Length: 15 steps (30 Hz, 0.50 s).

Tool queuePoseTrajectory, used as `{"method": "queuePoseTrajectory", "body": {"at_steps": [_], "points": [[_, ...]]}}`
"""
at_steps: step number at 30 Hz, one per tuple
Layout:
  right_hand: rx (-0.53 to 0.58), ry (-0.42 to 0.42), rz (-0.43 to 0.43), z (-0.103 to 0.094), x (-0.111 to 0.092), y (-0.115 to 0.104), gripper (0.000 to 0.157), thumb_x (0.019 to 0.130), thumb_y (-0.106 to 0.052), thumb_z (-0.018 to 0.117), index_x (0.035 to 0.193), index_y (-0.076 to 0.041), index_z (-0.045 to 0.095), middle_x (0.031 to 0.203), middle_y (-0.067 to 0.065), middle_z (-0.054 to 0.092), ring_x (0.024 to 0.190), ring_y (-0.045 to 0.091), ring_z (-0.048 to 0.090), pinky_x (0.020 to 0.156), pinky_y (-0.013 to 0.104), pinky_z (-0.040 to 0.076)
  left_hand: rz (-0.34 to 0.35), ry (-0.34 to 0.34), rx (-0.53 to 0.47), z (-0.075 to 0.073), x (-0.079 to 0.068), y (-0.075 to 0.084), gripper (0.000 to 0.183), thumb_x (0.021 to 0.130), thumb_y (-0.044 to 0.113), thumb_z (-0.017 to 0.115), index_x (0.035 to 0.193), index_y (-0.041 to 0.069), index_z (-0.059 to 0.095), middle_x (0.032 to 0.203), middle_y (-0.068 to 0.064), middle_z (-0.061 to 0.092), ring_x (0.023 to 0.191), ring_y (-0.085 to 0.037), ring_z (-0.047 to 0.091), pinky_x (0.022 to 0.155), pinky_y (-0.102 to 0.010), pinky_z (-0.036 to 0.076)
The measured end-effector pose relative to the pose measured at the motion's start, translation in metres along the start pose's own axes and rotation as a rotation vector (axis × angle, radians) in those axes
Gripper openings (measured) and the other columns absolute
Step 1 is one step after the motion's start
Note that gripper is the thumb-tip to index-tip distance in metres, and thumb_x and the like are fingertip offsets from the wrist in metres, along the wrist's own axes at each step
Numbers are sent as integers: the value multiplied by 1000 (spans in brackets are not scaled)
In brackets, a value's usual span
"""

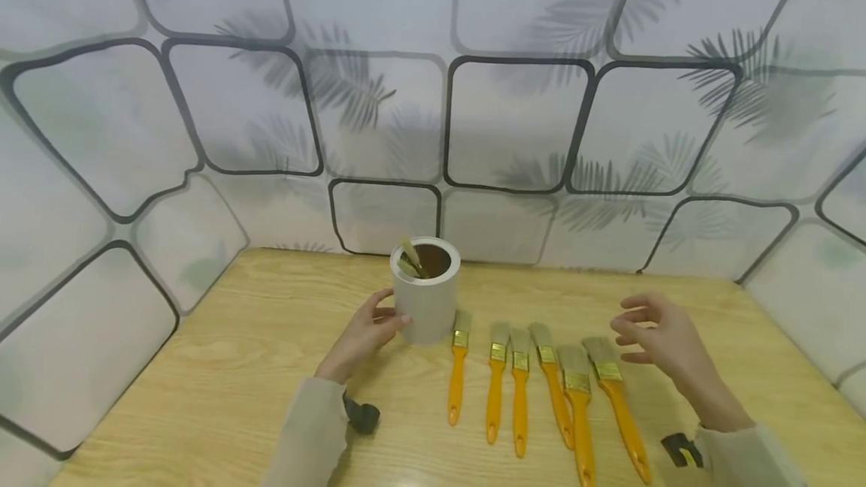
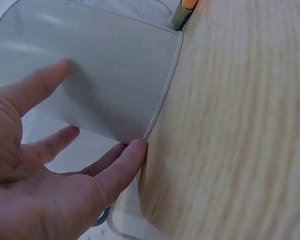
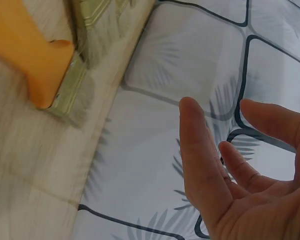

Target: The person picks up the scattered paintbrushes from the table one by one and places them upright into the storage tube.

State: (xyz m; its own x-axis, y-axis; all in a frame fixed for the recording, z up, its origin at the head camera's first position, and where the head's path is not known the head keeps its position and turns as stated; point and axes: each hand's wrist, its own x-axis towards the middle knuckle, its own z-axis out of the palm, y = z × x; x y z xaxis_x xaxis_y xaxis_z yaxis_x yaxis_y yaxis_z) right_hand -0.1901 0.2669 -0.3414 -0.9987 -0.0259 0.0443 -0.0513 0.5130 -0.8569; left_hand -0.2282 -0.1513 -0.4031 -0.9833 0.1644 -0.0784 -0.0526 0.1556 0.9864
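In the head view a white can stands upright near the back of the table, with pale-bristled paintbrushes leaning inside it. My left hand holds the can's left side, thumb in front and fingers along the edge; in the left wrist view the hand has fingertips down at the can's base. My right hand hovers, loosely curled and holding nothing, right of several paintbrushes with orange handles, the rightmost paintbrush being nearest. The right wrist view shows the same bare hand apart from an orange paintbrush.
The loose paintbrushes lie in a row on the wooden table, bristles toward the back, the leftmost paintbrush close by the can. A patterned cloth wall encloses the back and both sides.
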Motion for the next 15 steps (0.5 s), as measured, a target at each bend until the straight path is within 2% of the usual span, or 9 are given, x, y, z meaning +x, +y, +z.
{"method": "queuePoseTrajectory", "body": {"at_steps": [11,15], "points": [[-37,-70,67,-12,-13,17,47,101,-4,59,134,21,38,113,35,60,86,35,71,66,41,62,-6,3,-10,1,1,1,70,100,17,66,158,4,29,145,-31,42,136,-47,42,109,-58,40],[-56,-104,98,-15,-16,24,48,100,-4,61,133,22,38,109,31,62,86,35,70,67,42,62,-7,6,-6,1,1,1,70,100,17,66,157,4,29,145,-31,43,135,-46,43,108,-58,41]]}}
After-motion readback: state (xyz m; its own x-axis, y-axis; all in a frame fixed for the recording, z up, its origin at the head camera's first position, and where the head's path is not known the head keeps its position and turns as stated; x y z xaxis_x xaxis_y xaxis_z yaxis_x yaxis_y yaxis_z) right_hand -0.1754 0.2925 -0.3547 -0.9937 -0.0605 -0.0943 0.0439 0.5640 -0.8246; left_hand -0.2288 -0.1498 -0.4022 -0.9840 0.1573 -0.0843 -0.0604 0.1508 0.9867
